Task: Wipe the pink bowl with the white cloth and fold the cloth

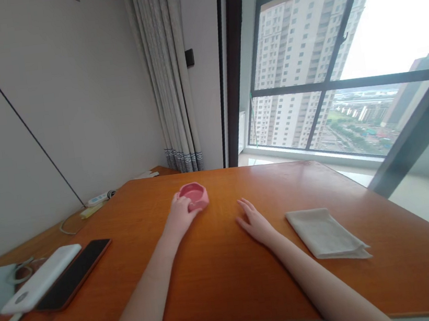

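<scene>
A small pink faceted bowl (pixel 194 196) sits toward the far middle of the wooden table. My left hand (pixel 180 215) grips its left side, with the thumb along the near wall and the fingers at the rim. To the right of the bowl, apart from it, my right hand (pixel 254 222) is low over the table, fingers stretched out and holding nothing. Whether it touches the tabletop I cannot tell. Further right lies a folded pale cloth (pixel 324 233), nearest to my right forearm.
On the left of the table (pixel 222 280) lie a dark phone (pixel 75 273) and a white power bank (pixel 42 278) with a cable plugged in. A power strip (pixel 98 199) lies beyond the left edge, by the wall. A large window (pixel 307 87) stands behind on the right.
</scene>
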`<state>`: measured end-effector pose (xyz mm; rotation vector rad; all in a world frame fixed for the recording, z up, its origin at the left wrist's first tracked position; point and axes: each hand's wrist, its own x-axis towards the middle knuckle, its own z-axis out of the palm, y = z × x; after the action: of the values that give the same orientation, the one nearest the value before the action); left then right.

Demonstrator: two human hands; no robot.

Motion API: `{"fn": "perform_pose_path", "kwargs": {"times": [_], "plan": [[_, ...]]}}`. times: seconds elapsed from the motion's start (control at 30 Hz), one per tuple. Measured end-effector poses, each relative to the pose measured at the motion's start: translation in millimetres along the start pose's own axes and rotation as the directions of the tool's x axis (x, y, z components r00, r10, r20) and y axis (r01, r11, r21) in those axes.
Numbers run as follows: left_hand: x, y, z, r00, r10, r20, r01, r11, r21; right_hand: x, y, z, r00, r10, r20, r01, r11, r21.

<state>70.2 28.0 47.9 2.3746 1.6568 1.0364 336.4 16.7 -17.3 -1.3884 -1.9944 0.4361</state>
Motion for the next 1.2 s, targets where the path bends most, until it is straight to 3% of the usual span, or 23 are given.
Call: {"fn": "perform_pose_path", "kwargs": {"times": [0.13,0.23,0.37,0.73,0.97,1.2], "plan": [[-10.5,-58.0,-32.6,0.981,-0.145,-0.125,0.168,0.966,0.197,3.0,4.1,0.8,0.997,0.019,0.076,-0.013,0.998,-0.069],[-23.9,-96.4,-47.4,0.968,-0.206,-0.144,0.243,0.913,0.328,4.0,2.1,-0.1,0.99,-0.02,0.14,0.032,0.996,-0.081],[-37.0,-125.4,-53.8,0.953,-0.266,-0.144,0.303,0.847,0.437,3.9,1.4,-1.0,0.989,-0.03,0.146,0.043,0.996,-0.082],[-51.8,-149.2,-55.8,0.904,-0.359,-0.234,0.428,0.739,0.521,0.5,-2.0,-2.9,0.988,-0.026,0.154,0.04,0.995,-0.09],[-53.2,-157.4,-53.4,0.902,-0.395,-0.172,0.424,0.742,0.52,-7.4,-9.5,-7.7,0.983,0.015,0.183,0.01,0.991,-0.136],[-54.7,-161.0,-51.1,0.903,-0.385,-0.192,0.425,0.731,0.533,-7.0,-11.0,-7.9,0.975,0.024,0.219,0.017,0.983,-0.183]]}}
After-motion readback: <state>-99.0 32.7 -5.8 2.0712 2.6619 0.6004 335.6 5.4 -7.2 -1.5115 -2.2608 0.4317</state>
